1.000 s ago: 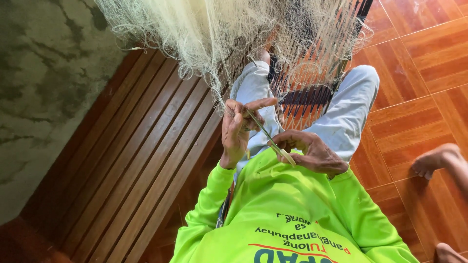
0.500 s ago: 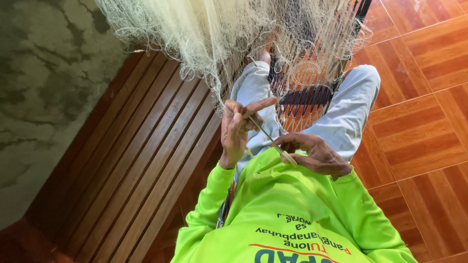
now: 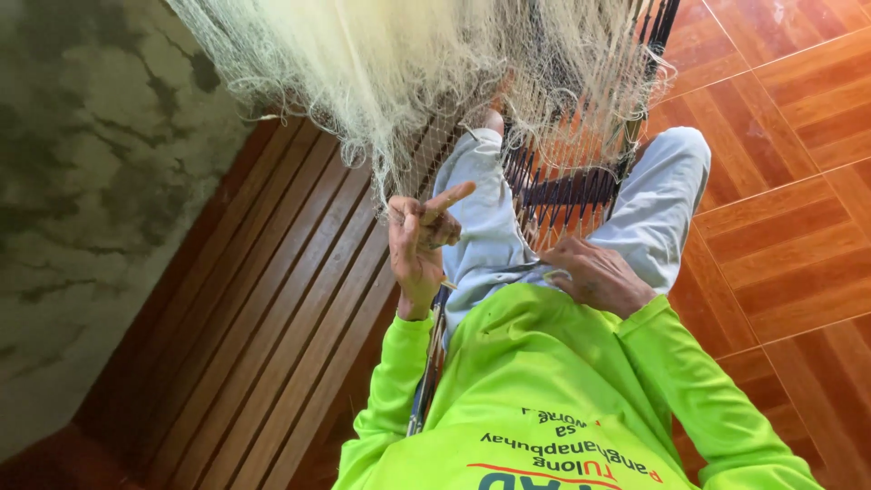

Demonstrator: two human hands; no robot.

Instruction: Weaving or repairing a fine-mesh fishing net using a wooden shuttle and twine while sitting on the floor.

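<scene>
I see a floor of shiny red-brown tiles (image 3: 798, 118) on the right side, with thin pale lines between them. Each tile has a wood-strip look, and the strips run one way on some tiles and the other way on the next. Bright light falls on them near the top right — they glow orange there. Down the middle left I see long dark brown wooden slats (image 3: 263, 318), laid side by side with thin gaps. On the far left is a rough grey-green wall (image 3: 82, 181) — cracked and stained with dark patches. A chair frame (image 3: 581, 181) with dark bars stands on the tiles.
</scene>
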